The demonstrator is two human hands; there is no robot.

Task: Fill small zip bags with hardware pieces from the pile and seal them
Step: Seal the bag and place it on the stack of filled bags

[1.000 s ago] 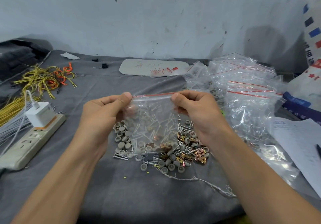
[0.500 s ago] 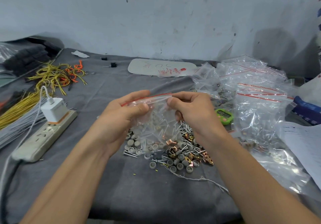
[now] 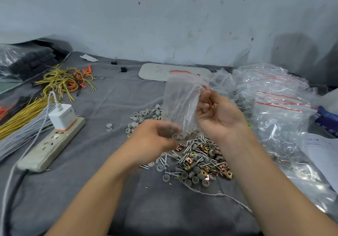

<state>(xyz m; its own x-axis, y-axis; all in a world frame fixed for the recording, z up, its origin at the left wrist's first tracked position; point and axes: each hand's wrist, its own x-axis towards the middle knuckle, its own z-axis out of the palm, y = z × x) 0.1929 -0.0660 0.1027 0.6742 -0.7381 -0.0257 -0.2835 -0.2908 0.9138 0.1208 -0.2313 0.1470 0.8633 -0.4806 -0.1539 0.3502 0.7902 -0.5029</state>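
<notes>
Gray cloth-covered table (image 3: 113, 100) against a scuffed white wall (image 3: 164, 25), with the pile (image 3: 197, 160) of screws, gray caps and brass clips sitting in the middle. The right hand (image 3: 219, 118) has the zip bag (image 3: 181, 104) pinched by its side with curled fingers, so the bag stands upright just above the pile, red strip on top. The left hand (image 3: 153, 140) is blurry, curled right at the bag's bottom-left corner, and I honestly can't tell if it's gripping anything.
</notes>
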